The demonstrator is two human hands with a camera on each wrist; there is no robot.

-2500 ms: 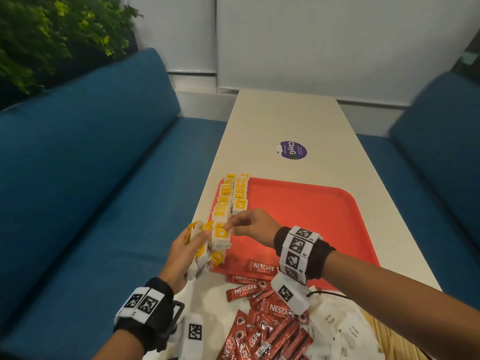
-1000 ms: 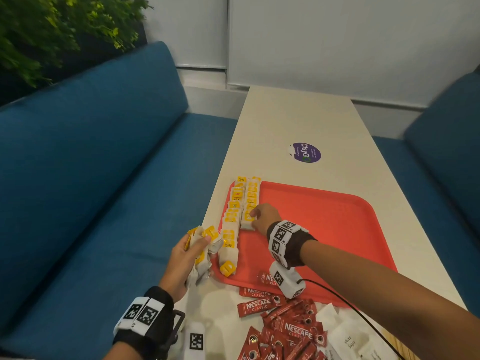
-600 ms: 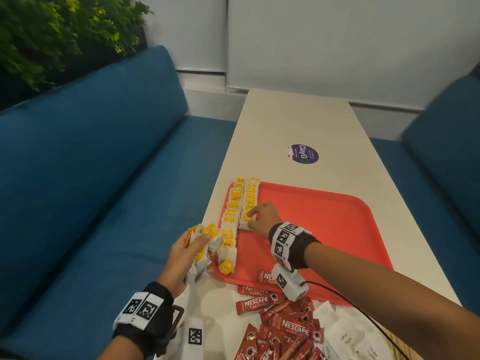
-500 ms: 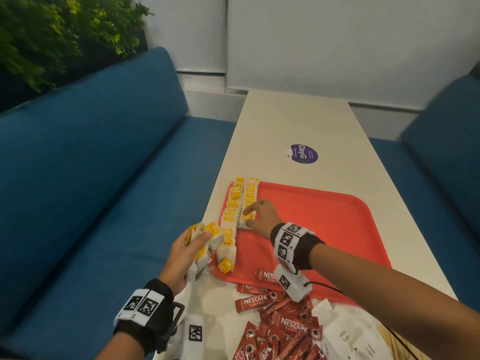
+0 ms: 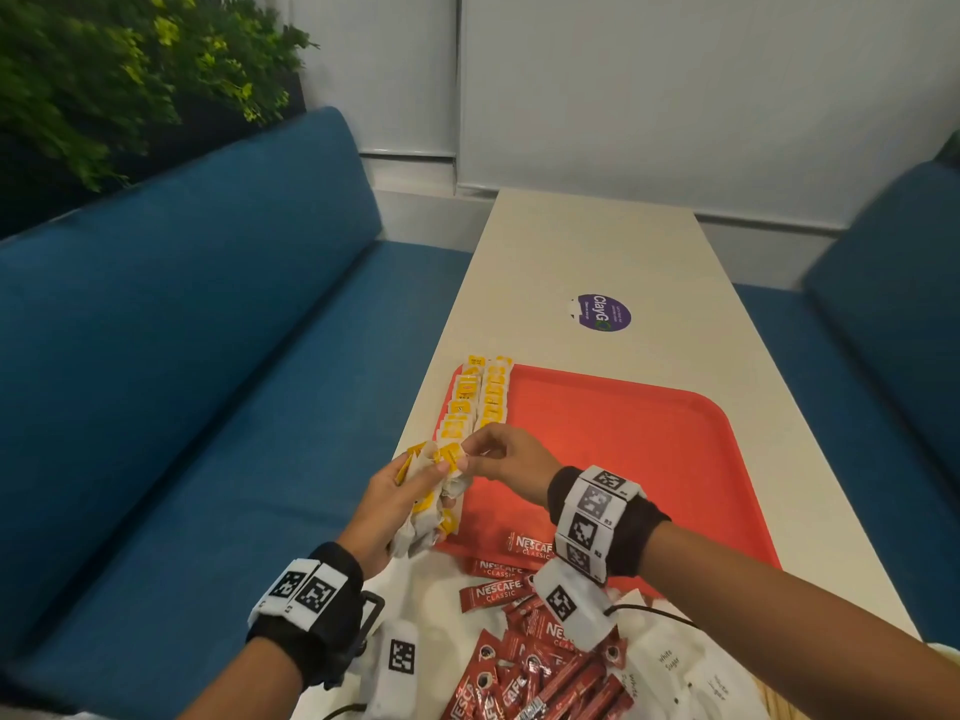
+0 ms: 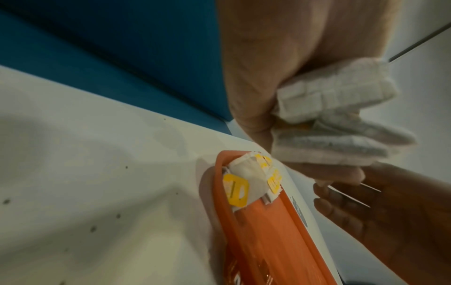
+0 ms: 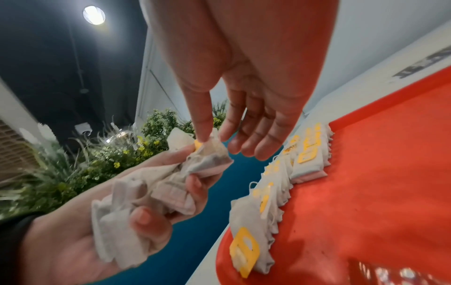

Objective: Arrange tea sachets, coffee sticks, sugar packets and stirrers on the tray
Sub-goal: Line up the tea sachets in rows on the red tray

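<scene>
My left hand (image 5: 432, 493) grips a bunch of white tea sachets with yellow tags (image 5: 423, 517), just off the near left corner of the red tray (image 5: 649, 459). My right hand (image 5: 470, 453) reaches over to the bunch, and its thumb and forefinger pinch the top tea sachet (image 7: 212, 149). In the right wrist view the bunch (image 7: 146, 194) fills my left palm. Two rows of tea sachets (image 5: 480, 400) lie along the tray's left edge. Red coffee sticks (image 5: 524, 652) and white sugar packets (image 5: 670, 667) lie on the table near me.
The white table (image 5: 597, 252) runs away from me and bears a purple sticker (image 5: 602, 312). Blue sofas (image 5: 182, 356) stand on both sides. One coffee stick (image 5: 530, 544) lies on the tray's near edge. Pale wooden strips (image 5: 779, 706) show at the bottom right.
My right hand has left the second row of sachets on the tray and come back to the bunch, where it now pinches a sachet. My left hand has kept holding the bunch.
</scene>
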